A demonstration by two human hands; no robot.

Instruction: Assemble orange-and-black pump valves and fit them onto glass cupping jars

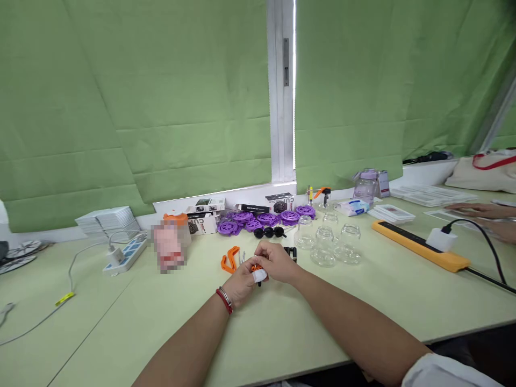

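The person's left hand and right hand meet low over the pale surface, both curled round a small orange piece. The grip of each looks clamped on it, fingertips together, though the fingers hide most of its shape from me. Something white shows at the left fingers, too small to make out, and a red band circles that wrist. Just beside the left hand lie loose orange brackets and a few metal pins; black parts peek out behind the right. Farther back, three black round caps sit in a row before a heap of purple discs, with printed boxes behind. Clear jars stand together to the right of the hands, then a yellow power strip. Near the right edge, someone else's hands are over papers.
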